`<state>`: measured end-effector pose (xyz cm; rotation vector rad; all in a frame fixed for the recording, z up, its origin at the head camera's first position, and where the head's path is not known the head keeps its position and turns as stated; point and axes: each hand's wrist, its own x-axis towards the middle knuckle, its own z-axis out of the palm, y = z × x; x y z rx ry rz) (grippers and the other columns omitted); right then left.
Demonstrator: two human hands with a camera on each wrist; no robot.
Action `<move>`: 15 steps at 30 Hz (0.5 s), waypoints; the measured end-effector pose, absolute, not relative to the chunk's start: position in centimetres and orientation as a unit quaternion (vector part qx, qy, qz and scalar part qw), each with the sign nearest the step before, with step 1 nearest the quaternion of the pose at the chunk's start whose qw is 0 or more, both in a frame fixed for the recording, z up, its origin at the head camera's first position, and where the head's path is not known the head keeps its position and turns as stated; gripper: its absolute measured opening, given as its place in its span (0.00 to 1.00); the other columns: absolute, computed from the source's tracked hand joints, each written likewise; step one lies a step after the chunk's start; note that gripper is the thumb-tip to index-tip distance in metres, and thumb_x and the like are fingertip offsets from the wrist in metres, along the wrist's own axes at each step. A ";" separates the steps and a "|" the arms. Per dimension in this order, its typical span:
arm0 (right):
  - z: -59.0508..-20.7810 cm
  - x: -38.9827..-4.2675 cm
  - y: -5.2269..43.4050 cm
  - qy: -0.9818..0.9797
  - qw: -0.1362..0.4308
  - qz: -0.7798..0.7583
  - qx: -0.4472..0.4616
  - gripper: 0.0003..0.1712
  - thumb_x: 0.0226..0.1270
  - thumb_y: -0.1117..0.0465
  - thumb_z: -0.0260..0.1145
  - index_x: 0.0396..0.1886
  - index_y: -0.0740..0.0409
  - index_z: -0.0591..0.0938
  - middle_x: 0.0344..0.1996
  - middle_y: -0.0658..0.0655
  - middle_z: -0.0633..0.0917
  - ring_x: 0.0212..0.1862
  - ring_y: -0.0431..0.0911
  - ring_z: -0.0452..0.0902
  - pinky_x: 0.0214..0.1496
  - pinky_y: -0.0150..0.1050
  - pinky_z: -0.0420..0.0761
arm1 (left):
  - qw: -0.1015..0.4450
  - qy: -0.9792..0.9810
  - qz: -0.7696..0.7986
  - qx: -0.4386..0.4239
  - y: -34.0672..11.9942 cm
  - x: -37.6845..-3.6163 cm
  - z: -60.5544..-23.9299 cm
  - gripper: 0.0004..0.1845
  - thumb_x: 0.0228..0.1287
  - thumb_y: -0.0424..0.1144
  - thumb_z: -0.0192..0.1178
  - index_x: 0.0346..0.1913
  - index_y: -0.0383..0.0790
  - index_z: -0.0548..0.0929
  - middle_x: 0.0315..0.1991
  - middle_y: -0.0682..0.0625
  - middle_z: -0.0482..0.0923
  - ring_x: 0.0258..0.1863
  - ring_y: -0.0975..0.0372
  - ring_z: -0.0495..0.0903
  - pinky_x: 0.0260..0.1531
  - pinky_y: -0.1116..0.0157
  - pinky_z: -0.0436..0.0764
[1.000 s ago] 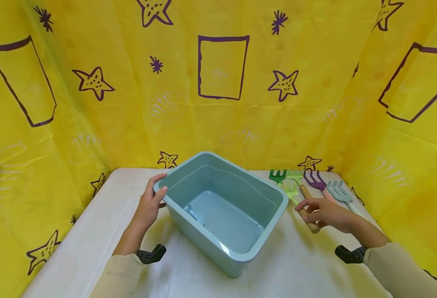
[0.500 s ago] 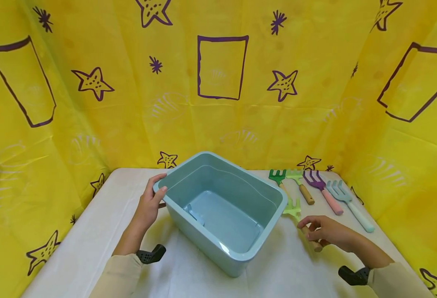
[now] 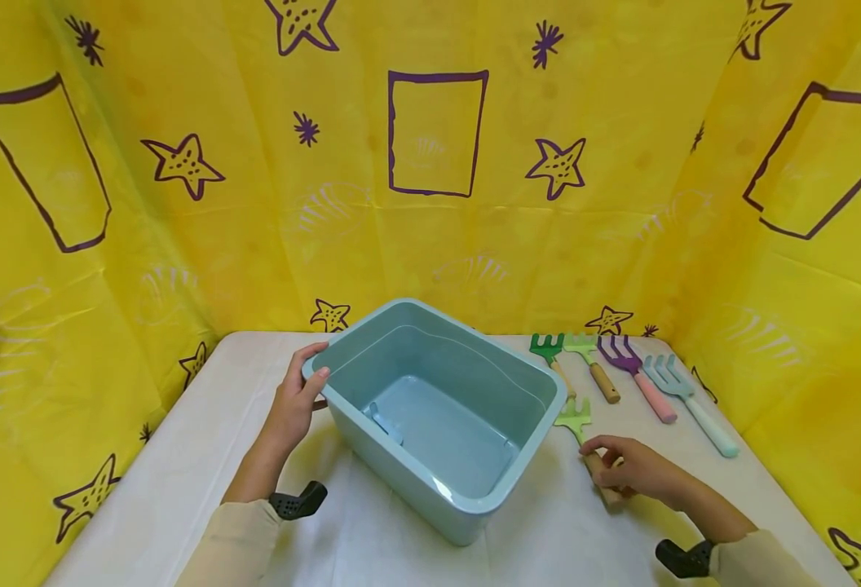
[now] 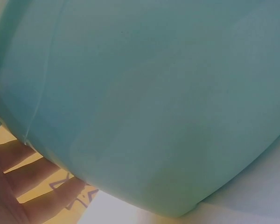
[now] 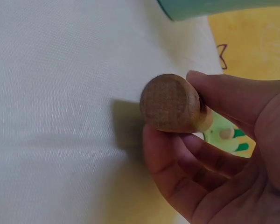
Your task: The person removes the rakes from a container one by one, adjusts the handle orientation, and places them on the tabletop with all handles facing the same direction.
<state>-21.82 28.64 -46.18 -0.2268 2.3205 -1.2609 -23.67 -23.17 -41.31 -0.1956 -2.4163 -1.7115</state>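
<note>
My left hand [image 3: 295, 404] grips the left corner of a blue-green plastic bin [image 3: 430, 489], thumb over the rim; in the left wrist view its fingers [image 4: 51, 200] lie against the outer wall. To the right of the bin, my right hand [image 3: 639, 471] pinches the wooden handle of a light green hand rake [image 3: 574, 416], whose tines point away from me. The right wrist view shows the round handle end [image 5: 165, 103] between thumb and fingers, with its shadow on the cloth beside it. A small pale blue piece [image 3: 386, 425] is inside the bin, its kind unclear.
Several more garden hand tools lie at the back right: a dark green rake [image 3: 548, 346], another light green rake [image 3: 603, 381], a purple fork with pink handle [image 3: 654, 395], and a pale blue fork [image 3: 705, 420]. Yellow patterned sheets [image 3: 430, 244] enclose the white-covered table [image 3: 548, 538].
My right hand has drawn the light green rake toward me, away from the other tools, uncovering the purple and pale blue forks' handles. The bin and my left hand stay in place.
</note>
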 end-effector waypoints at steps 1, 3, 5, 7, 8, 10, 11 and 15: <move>-46.2 -21.8 28.5 0.855 0.235 -0.454 -0.082 0.24 0.63 0.64 0.67 0.59 0.62 0.75 0.35 0.60 0.75 0.31 0.51 0.74 0.32 0.41 0.80 | 0.088 -0.812 -0.573 -0.065 -23.3 -23.8 -41.5 0.26 0.76 0.46 0.46 0.73 0.56 0.56 0.72 0.42 0.58 0.64 0.41 0.66 0.51 0.38 0.74; -46.2 -21.9 28.1 0.866 0.221 -0.442 -0.078 0.24 0.62 0.65 0.68 0.59 0.61 0.76 0.34 0.59 0.75 0.30 0.50 0.74 0.32 0.41 0.81 | 0.091 -0.813 -0.571 -0.066 -23.4 -23.9 -41.8 0.26 0.76 0.48 0.46 0.73 0.57 0.56 0.72 0.43 0.58 0.63 0.41 0.66 0.51 0.39 0.75; -46.3 -22.0 27.9 0.876 0.208 -0.430 -0.073 0.24 0.61 0.65 0.69 0.58 0.60 0.77 0.33 0.59 0.76 0.30 0.50 0.74 0.31 0.40 0.81 | 0.096 -0.812 -0.572 -0.070 -23.4 -24.0 -41.9 0.26 0.76 0.48 0.46 0.72 0.56 0.56 0.71 0.42 0.59 0.63 0.41 0.67 0.50 0.39 0.75; -46.4 -22.1 27.7 0.883 0.197 -0.420 -0.067 0.24 0.61 0.65 0.70 0.58 0.59 0.78 0.32 0.58 0.76 0.29 0.50 0.74 0.31 0.40 0.81 | 0.097 -0.811 -0.573 -0.072 -23.4 -24.0 -41.9 0.25 0.76 0.48 0.46 0.72 0.57 0.57 0.71 0.42 0.60 0.62 0.41 0.68 0.50 0.39 0.75; -46.4 -22.1 27.7 0.886 0.192 -0.417 -0.064 0.24 0.60 0.65 0.70 0.58 0.59 0.78 0.32 0.58 0.76 0.29 0.49 0.74 0.31 0.40 0.81 | 0.097 -0.811 -0.573 -0.074 -23.4 -24.0 -41.9 0.26 0.76 0.48 0.46 0.72 0.57 0.57 0.71 0.42 0.60 0.62 0.41 0.68 0.49 0.39 0.75; -46.5 -22.2 27.5 0.891 0.184 -0.410 -0.058 0.24 0.60 0.65 0.71 0.57 0.58 0.79 0.32 0.57 0.76 0.30 0.49 0.74 0.31 0.40 0.81 | 0.098 -0.810 -0.573 -0.074 -23.4 -24.0 -41.8 0.25 0.76 0.48 0.46 0.72 0.57 0.57 0.71 0.41 0.61 0.62 0.40 0.68 0.49 0.39 0.75; -46.5 -22.3 27.5 0.894 0.180 -0.407 -0.055 0.24 0.60 0.65 0.71 0.57 0.57 0.80 0.32 0.57 0.76 0.30 0.49 0.74 0.31 0.40 0.81 | 0.098 -0.810 -0.573 -0.074 -23.4 -24.0 -41.8 0.25 0.76 0.49 0.46 0.72 0.57 0.57 0.71 0.41 0.61 0.62 0.40 0.68 0.49 0.39 0.75; -46.5 -22.4 27.2 0.900 0.169 -0.399 -0.045 0.23 0.59 0.66 0.71 0.56 0.56 0.81 0.31 0.56 0.76 0.29 0.48 0.73 0.31 0.40 0.81 | 0.098 -0.809 -0.575 -0.075 -23.4 -24.0 -41.7 0.26 0.76 0.48 0.46 0.72 0.57 0.57 0.71 0.41 0.61 0.62 0.40 0.68 0.49 0.39 0.75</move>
